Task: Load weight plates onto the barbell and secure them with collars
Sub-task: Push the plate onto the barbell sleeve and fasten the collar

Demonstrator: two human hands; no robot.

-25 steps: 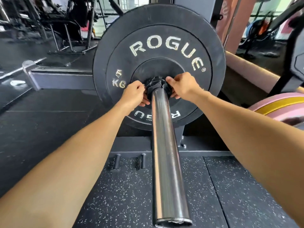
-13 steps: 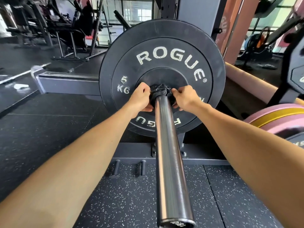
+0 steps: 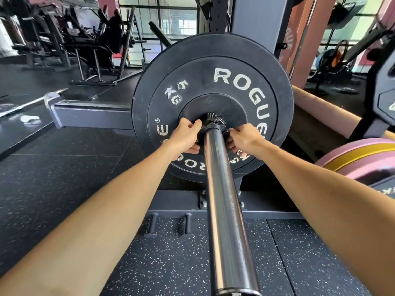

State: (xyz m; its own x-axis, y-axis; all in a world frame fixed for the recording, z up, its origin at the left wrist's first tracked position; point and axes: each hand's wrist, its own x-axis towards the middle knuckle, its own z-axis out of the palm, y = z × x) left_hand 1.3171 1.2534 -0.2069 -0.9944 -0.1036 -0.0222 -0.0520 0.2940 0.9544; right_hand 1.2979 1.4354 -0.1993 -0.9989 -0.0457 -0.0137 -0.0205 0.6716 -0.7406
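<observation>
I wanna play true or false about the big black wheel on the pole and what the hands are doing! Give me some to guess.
1. The black plate says 5 KG. True.
2. Both hands hold the collar on the barbell sleeve. True: the left hand and right hand grip it from either side.
3. The collar sits at the near end of the sleeve. False: it is up against the plate.
4. The plate is bright red. False: it is black with pale letters.
5. Pink and yellow plates lie on the right. True.
</observation>
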